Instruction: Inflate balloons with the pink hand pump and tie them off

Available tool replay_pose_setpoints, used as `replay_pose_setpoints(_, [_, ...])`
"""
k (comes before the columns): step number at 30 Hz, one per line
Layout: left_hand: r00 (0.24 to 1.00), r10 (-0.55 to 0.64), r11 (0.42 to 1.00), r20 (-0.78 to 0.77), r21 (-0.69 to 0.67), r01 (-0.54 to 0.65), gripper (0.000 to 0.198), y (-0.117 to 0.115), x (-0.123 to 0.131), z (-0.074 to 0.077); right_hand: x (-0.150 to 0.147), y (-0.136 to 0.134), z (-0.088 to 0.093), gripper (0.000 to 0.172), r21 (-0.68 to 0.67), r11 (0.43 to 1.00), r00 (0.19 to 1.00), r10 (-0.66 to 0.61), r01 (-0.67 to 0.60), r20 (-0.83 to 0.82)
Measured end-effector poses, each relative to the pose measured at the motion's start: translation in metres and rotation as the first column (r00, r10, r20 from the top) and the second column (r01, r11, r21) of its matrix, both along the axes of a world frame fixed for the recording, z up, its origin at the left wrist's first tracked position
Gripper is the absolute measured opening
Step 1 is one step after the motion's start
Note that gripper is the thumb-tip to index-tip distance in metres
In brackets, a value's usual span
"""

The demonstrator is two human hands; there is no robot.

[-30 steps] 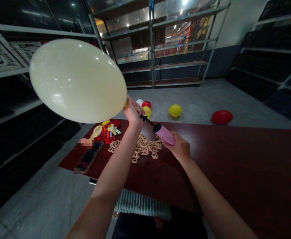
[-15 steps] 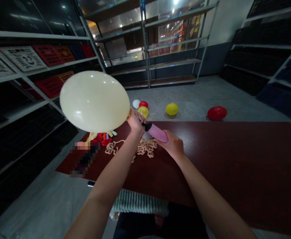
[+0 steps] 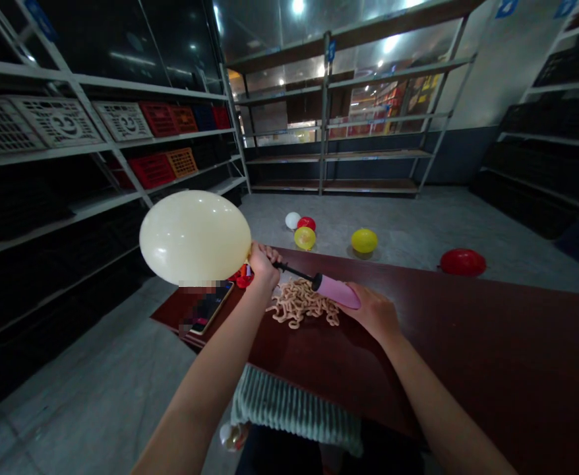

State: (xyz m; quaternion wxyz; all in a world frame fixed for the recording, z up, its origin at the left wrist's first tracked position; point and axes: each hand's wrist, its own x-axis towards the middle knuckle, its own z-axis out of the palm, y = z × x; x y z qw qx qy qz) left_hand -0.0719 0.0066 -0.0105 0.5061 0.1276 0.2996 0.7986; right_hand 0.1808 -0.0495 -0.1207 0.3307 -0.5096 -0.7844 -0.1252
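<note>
A large cream balloon (image 3: 195, 239), blown up round, hangs off the left side of my left hand (image 3: 264, 262). That hand is closed around the balloon's neck at the far end of a hand balloon pump (image 3: 337, 291); the exact joint is hidden by the fingers. My right hand (image 3: 374, 314) wraps the near end of the pump's pink barrel. A black rod shows between the barrel and my left hand. Below the pump, a heap of beige twisted cord-like pieces (image 3: 302, 305) lies on the dark red table (image 3: 467, 349).
Red uninflated balloons (image 3: 244, 277) and a phone (image 3: 213, 307), partly blurred out, lie at the table's left. On the floor beyond are yellow (image 3: 364, 241), red (image 3: 463, 262) and white (image 3: 293, 220) balloons. Shelves with crates (image 3: 155, 170) stand left; a metal rack (image 3: 325, 119) stands behind.
My right hand has drawn the pink barrel away from my left hand, baring the black rod. The view has turned left and up. The cream balloon stays in my left hand.
</note>
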Motion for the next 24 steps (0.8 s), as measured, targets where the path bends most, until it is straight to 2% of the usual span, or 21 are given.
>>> replay_pose_setpoints(7, [0.998,0.055,0.998,0.028,0.025,-0.055,0.041,-0.014,-0.047,0.002,-0.002,0.001,-0.002,0.046,0.016,0.998,0.995,0.055,-0.057,0.082])
replay_pose_setpoints(11, [0.998,0.062,0.998,0.021,0.021,-0.062,0.044,-0.012,-0.051,0.010,-0.005,0.001,-0.002,0.050,0.003,0.998,0.996,0.063,-0.063,0.069])
replay_pose_setpoints(15, [0.998,0.063,0.997,0.000,0.046,-0.063,0.048,-0.002,-0.031,0.029,-0.004,0.000,-0.001,0.047,0.021,1.000,1.000,0.008,-0.008,0.002])
replay_pose_setpoints(20, [0.997,0.011,0.992,-0.071,0.128,-0.002,0.053,0.020,0.012,0.057,0.003,0.001,-0.001,0.047,0.008,0.995,0.992,-0.094,0.095,-0.085])
replay_pose_setpoints(22, [0.994,-0.032,0.990,-0.107,0.132,0.047,0.051,0.027,0.033,0.060,0.004,0.003,-0.001,0.047,-0.001,0.992,0.985,-0.125,0.126,-0.121])
replay_pose_setpoints(24, [0.988,-0.080,0.987,-0.134,0.128,0.097,0.051,0.032,0.057,0.055,0.004,0.005,-0.001,0.047,-0.014,0.986,0.974,-0.164,0.164,-0.156])
